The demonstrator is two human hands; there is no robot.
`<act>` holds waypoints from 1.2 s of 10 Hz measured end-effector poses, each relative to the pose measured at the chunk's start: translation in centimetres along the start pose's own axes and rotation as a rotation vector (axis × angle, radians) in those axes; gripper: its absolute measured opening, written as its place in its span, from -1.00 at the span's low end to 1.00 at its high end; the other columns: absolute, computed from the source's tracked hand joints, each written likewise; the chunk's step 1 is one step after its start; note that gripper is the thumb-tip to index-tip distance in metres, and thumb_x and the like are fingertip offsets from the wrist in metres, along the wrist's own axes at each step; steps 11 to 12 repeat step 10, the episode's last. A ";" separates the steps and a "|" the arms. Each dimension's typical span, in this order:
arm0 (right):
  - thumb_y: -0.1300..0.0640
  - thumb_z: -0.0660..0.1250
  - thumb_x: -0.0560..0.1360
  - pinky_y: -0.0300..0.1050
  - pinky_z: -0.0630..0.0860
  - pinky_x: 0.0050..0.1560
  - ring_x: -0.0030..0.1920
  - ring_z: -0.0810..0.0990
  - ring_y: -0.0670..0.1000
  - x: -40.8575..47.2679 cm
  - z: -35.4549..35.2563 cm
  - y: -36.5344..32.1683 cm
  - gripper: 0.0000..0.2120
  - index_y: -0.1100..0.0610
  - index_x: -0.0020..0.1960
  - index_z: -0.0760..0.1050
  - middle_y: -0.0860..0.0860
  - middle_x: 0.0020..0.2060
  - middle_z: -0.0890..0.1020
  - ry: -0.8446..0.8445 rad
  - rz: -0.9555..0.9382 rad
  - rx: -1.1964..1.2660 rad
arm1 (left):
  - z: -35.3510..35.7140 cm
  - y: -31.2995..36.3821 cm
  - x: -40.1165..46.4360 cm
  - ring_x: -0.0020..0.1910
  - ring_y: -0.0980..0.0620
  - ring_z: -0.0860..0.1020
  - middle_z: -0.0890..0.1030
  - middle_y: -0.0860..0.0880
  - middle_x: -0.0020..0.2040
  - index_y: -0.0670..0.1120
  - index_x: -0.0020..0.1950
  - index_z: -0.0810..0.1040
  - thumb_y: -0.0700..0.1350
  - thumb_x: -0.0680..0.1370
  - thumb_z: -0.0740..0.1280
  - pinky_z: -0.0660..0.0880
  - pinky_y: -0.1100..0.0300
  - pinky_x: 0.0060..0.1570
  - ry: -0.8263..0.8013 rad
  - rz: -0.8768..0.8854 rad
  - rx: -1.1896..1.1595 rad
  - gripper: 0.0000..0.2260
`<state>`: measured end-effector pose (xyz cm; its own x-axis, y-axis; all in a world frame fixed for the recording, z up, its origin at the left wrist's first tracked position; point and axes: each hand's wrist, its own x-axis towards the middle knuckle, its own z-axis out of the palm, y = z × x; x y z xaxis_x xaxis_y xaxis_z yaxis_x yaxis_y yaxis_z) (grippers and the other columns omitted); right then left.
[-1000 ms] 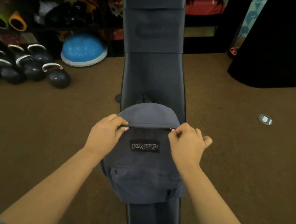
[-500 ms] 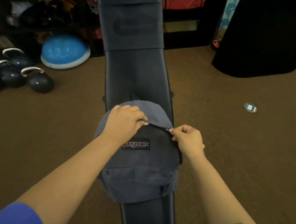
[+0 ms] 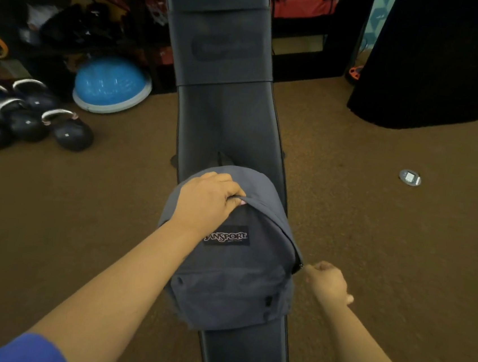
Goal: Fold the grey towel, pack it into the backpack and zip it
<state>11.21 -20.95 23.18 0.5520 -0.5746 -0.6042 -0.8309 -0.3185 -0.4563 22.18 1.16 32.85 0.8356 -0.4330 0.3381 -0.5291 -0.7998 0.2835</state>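
Note:
A grey backpack (image 3: 233, 283) with a black logo patch lies on a dark padded bench (image 3: 228, 126). My left hand (image 3: 209, 198) grips the fabric at the backpack's top, fingers curled over the zipper seam. My right hand (image 3: 326, 283) is at the backpack's right side, fingers pinched on the zipper pull (image 3: 300, 266) low on the right edge. The grey towel is not visible.
Brown carpet surrounds the bench. Several black kettlebells (image 3: 66, 130) and a blue balance dome (image 3: 110, 86) sit at the left. A black draped shape (image 3: 439, 60) stands at the back right, dark shelves behind. A small round floor fitting (image 3: 409, 177) lies on the right.
My right hand has pulled the zipper pull from the backpack's top down along its right side. My left hand shifted right along the top seam and keeps its grip.

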 end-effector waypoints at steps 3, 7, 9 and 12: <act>-0.06 0.38 0.39 0.10 0.29 0.22 0.24 0.44 0.07 -2.1 -0.2 -6.6 -0.45 -0.06 0.34 0.34 -0.03 0.20 0.48 0.091 -0.730 -0.272 | -1.0 -4.3 -3.7 0.19 0.00 0.45 0.50 0.02 0.19 0.03 0.27 0.50 0.01 0.33 0.54 0.40 0.12 0.22 -0.131 -0.294 -0.137 -0.46; -0.09 0.29 0.51 -0.08 0.24 0.03 -0.14 0.61 0.07 -2.2 -1.9 -8.4 -0.80 0.03 -0.07 0.56 -0.03 -0.24 0.65 0.282 -0.816 -0.417 | -1.8 -4.8 -6.5 -0.11 -0.01 0.60 0.65 -0.04 -0.10 -0.11 -0.03 0.66 -0.05 0.41 0.49 0.53 0.16 -0.11 0.008 -0.573 -0.128 -0.80; -0.07 0.28 0.52 -0.03 0.34 0.02 -0.03 0.61 0.10 -1.5 -2.0 -7.9 -0.80 0.03 0.00 0.57 0.01 -0.11 0.67 0.039 -0.689 -0.567 | -0.8 -3.8 -6.4 -0.08 -0.03 0.60 0.65 -0.04 -0.10 -0.08 -0.05 0.63 -0.02 0.45 0.44 0.49 0.19 -0.17 -0.270 -0.656 -0.198 -0.83; -0.06 0.26 0.54 -0.03 0.39 0.06 0.05 0.59 0.11 -7.1 -8.8 -10.5 -0.77 0.04 0.11 0.53 0.04 -0.01 0.65 0.078 -0.718 -0.603 | -8.6 0.1 -4.6 0.06 -0.05 0.58 0.64 -0.07 0.08 -0.07 0.15 0.60 -0.05 0.50 0.40 0.52 0.15 0.00 -0.267 -0.590 -0.156 -0.75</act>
